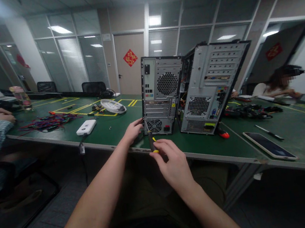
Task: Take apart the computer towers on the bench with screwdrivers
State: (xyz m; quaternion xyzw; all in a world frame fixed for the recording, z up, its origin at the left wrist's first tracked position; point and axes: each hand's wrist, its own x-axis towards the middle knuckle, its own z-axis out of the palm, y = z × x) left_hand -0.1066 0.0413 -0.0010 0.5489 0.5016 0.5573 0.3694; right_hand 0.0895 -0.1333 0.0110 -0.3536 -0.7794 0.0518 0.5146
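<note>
A computer tower case (162, 88) stands upright with its back panel towards me. My right hand (172, 158) is closed around the black and yellow handle of a screwdriver (152, 142), pinched between thumb and fingers. The screwdriver points up at the lower left of the back panel, by the power supply's fan grille (154, 125); its tip is too small to make out. My left hand (133, 132) rests with fingers stretched out against the lower left side of the same case, fingertips partly hidden. Just to the right, a second tower case (204, 93) leans at an angle in view.
Left on the green table (109, 135) lie a white power bank (86, 127) with a cable, a pile of wires (49, 123) and a white basket (113, 106). Rightward are a red-tipped tool (224, 135), a phone (269, 145), a pen (269, 132) and black cables (250, 110). People sit at both sides.
</note>
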